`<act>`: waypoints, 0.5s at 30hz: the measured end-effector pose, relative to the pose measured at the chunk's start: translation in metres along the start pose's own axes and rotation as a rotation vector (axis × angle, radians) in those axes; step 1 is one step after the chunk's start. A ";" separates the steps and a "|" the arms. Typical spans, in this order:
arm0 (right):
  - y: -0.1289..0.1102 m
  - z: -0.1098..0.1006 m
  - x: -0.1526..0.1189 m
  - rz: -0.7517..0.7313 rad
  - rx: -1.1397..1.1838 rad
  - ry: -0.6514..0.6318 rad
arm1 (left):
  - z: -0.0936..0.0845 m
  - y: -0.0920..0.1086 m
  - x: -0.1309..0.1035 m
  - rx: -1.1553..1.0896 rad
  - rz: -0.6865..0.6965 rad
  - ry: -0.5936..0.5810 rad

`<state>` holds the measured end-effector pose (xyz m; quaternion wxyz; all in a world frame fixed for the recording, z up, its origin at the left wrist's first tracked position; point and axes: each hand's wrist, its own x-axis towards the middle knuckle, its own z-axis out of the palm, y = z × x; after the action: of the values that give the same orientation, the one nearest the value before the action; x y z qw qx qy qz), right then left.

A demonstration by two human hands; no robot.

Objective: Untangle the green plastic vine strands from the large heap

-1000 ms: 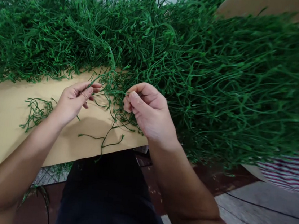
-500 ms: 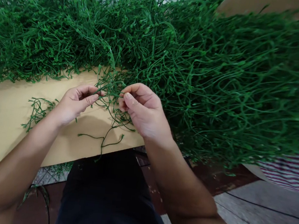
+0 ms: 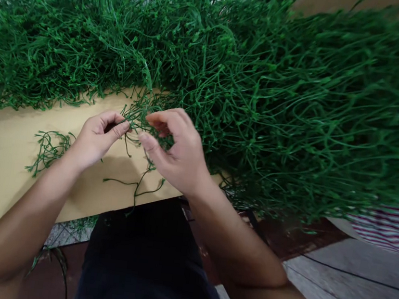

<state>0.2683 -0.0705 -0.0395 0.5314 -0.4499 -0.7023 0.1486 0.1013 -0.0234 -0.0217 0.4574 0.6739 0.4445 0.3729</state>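
My left hand pinches a thin green artificial stem between thumb and forefinger. Close by on the right, my right hand has its thumb and fingers apart, with nothing visibly gripped; green strands lie just behind the fingertips. Between and beyond the hands is a loose tangle of these stems, joined to a large heap of green artificial stems. One branched stem rests on the tan board near its front edge. A small green cluster lies left of my left wrist.
The heap spans the back and right side of the board. A brown cardboard piece stands at the upper right. Striped fabric shows at the right, above a grey floor with a black cable. More green stems hang below the board.
My right hand has opened from a pinch and moved slightly left, nearer my left hand. My left hand keeps its pinch and has barely shifted.
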 end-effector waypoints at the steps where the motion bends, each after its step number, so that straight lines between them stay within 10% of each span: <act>1: 0.001 0.003 0.001 0.004 0.007 -0.040 | 0.000 0.000 0.000 -0.008 0.005 -0.004; 15: 0.011 0.010 0.007 0.205 0.222 -0.090 | -0.008 0.000 -0.002 -0.066 -0.065 -0.007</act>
<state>0.2650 -0.0566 -0.0467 0.5279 -0.4506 -0.6549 0.2990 0.0934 -0.0236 -0.0191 0.4926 0.6451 0.4521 0.3700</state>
